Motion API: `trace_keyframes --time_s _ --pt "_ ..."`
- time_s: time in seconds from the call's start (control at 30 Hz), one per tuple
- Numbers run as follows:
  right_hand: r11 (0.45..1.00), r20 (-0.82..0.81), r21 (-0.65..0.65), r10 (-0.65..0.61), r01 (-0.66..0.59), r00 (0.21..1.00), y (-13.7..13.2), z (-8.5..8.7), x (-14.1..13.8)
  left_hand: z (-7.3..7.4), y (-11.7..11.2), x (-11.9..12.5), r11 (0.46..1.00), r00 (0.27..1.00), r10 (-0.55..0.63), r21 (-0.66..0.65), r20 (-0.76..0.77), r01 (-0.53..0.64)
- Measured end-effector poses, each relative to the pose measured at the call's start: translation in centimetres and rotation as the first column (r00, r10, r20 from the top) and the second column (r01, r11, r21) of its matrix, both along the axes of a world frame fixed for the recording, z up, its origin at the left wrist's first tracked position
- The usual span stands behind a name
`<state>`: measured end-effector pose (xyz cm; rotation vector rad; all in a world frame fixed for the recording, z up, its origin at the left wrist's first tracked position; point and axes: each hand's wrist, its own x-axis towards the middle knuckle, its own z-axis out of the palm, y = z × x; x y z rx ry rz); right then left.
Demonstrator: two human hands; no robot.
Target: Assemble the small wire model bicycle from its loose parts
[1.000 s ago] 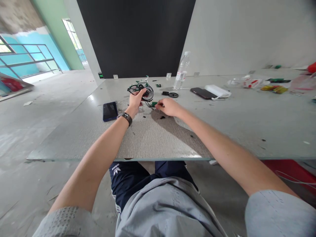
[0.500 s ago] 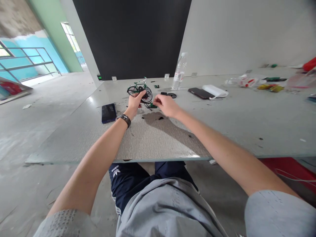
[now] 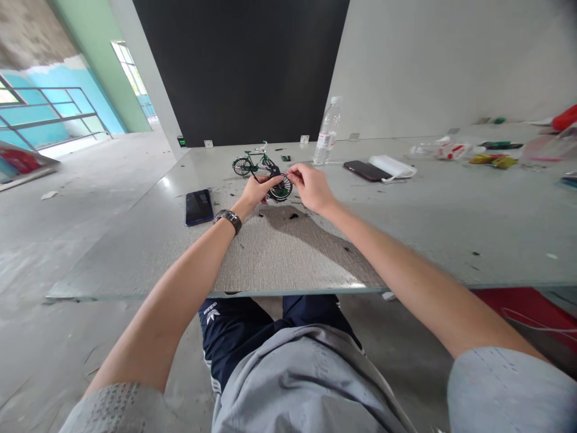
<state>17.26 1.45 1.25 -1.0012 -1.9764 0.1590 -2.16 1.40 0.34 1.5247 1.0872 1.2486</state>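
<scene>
My left hand point(image 3: 255, 192) is closed on a small model-bicycle wheel point(image 3: 283, 189) with dark parts attached, held up just above the table. Thumb and fingertips of my right hand point(image 3: 312, 184) are pinched together at the wheel's right edge. A tiny reddish bit shows at those fingertips, too small to name. Behind my left hand stands a green model bicycle point(image 3: 253, 161) on its wheels, its right part overlapped by the held piece. Under and around the held wheel lie small dark pieces, partly hidden.
A phone point(image 3: 199, 207) lies left of my hands. A clear bottle point(image 3: 327, 132) stands at the back, with another phone point(image 3: 364, 171) and a white object with a loop point(image 3: 390, 166) to its right. Plastic packets point(image 3: 451, 149) lie farther right. The glass-topped table point(image 3: 148, 264) ends near my lap.
My left hand has moved right with the wheel, uncovering more of the standing bicycle. The right hand has shifted slightly up and right, and its fingertips now meet the wheel's edge.
</scene>
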Motion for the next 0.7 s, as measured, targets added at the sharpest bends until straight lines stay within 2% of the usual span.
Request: trace_keyframes --time_s 0.2,0.4,0.53,0.7 --pt "1.0 0.023 0.021 -0.005 0.005 1.0 0.17 -0.33 0.06 -0.19 0.14 -0.1 1.0 1.0 0.011 0.001 0.006 -0.011" --pt "0.999 -0.016 0.049 -0.01 0.011 1.0 -0.19 0.12 -0.02 -0.29 0.27 -0.12 1.0 1.0 0.009 0.009 -0.011 -0.009" --pt "1.0 -0.093 0.007 -0.006 0.006 0.996 -0.5 0.26 -0.13 -0.21 0.19 -0.13 1.0 0.999 -0.017 0.016 -0.034 0.017" --pt "0.997 -0.094 -0.064 0.025 -0.031 0.995 -0.76 0.35 -0.17 -0.18 0.15 -0.27 0.998 0.995 -0.065 0.009 -0.075 0.066"
